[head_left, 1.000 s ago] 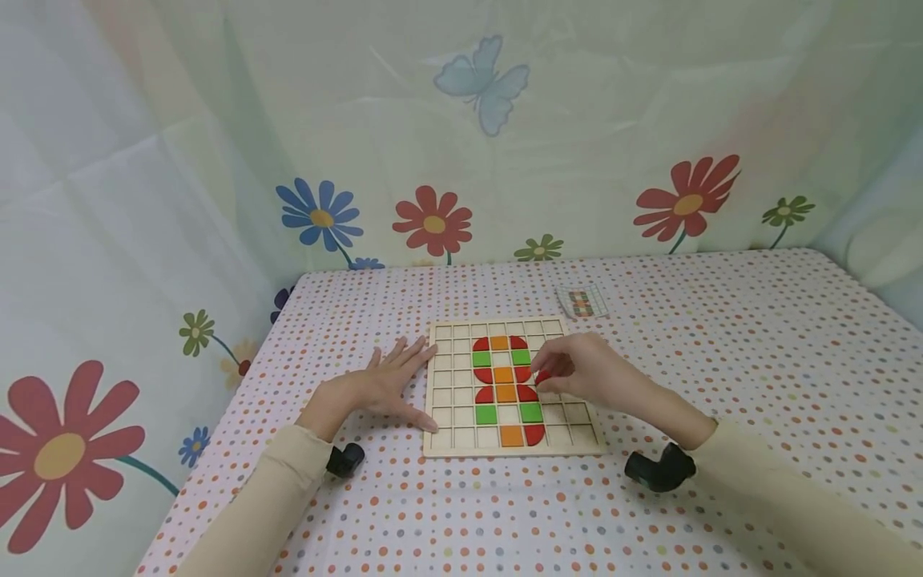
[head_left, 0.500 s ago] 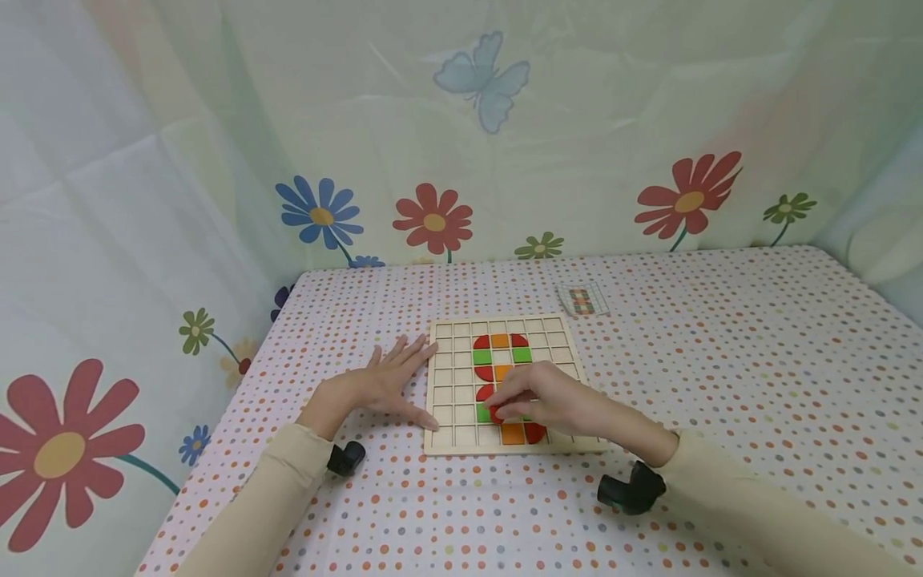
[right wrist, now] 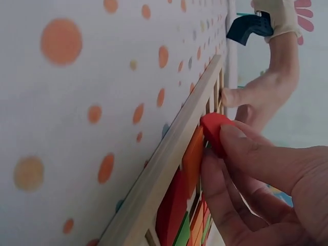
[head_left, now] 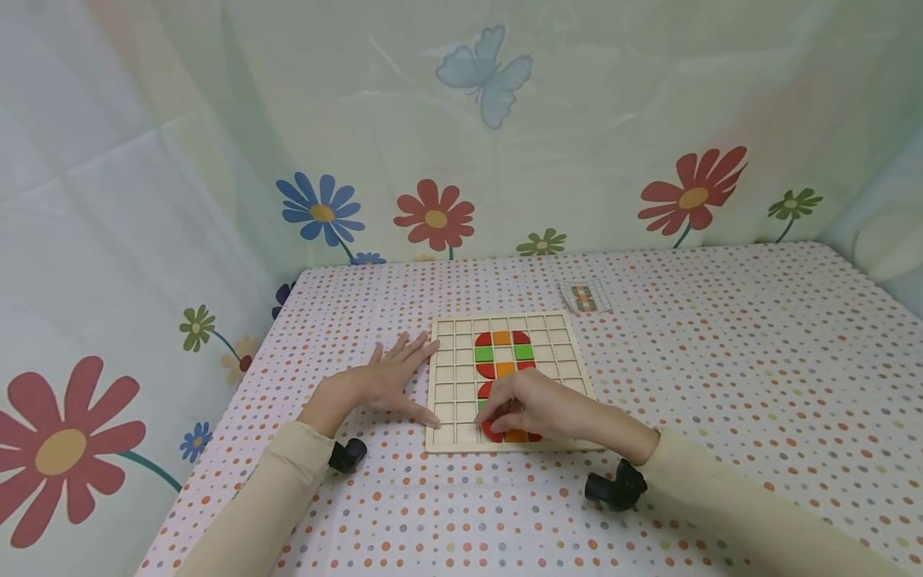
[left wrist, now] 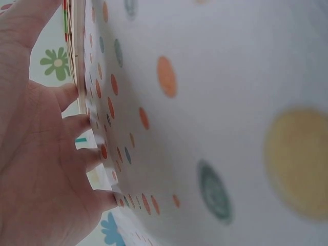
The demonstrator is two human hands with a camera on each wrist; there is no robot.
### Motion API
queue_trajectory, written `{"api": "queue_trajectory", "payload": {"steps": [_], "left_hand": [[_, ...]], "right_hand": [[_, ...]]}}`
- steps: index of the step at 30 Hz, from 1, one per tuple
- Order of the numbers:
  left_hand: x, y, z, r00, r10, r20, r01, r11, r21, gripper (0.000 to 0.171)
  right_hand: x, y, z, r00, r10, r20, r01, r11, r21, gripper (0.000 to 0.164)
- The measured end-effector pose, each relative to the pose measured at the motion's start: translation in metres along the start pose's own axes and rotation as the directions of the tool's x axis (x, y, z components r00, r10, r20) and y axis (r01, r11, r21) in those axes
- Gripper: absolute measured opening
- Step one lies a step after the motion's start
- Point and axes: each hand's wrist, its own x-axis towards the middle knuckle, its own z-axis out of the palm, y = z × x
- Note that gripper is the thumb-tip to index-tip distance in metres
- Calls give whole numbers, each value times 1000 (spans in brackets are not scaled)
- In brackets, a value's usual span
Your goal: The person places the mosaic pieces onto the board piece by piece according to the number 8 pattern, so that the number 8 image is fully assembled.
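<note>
A wooden grid board [head_left: 445,369] lies on the table, with red rounded-corner tiles [head_left: 485,339], orange square tiles [head_left: 501,338] and green square tiles [head_left: 522,353] set in its middle columns. With thumb and fingers, my right hand [head_left: 541,403] pinches a red rounded-corner tile [right wrist: 214,132] at the front row. In the right wrist view this tile is tilted beside an orange square tile [right wrist: 192,156]. My left hand [head_left: 385,390] rests along the board's left edge, its fingers spread and straight. Part of the pattern is hidden under the right hand.
Behind the board, to its right, lies a small card [head_left: 586,296] printed with a coloured grid pattern. A dotted cloth [head_left: 721,361] covers the table. Flower-printed curtains [head_left: 577,120] hang around the back and sides.
My right hand has carried the red tile leftward and toward the front of the board, from beside the right of the pattern to its front-left corner. The left hand has stayed in place.
</note>
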Motion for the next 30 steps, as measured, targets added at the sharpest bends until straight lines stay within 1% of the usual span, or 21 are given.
{"api": "queue_trajectory", "payload": {"steps": [8,12,17,20,24,27,30], "left_hand": [[-1,2,-1,1000,9,4,-9,1000,-6,124],[-1,1,-3,1000,3,8,-3,1000,1,124],[-1,-2,-2,1000,8,4,-8,1000,3,124],[1,-3,0,1000,11,3,-11,1000,1,124],[3,-2,1,1000,17,-2,-17,1000,-1,124],[3,-1,-1,1000,25,-4,-25,1000,-1,124],[0,-3,-1,1000,31,2,-31,999,-14,122]], "right_hand": [[0,7,0,1000,-25,1,25,1000,3,16],[1,5,2,1000,-24,-12,23,1000,-15,15],[0,2,5,999,-1,-34,0,1000,-21,15],[-4,2,4,999,-18,-44,16,999,-49,12],[-15,6,-3,994,-29,-109,17,995,-103,8],[-27,11,-13,982,-2,-186,-18,994,-106,9],[-41,18,-25,969,33,-245,-58,994,-94,13]]}}
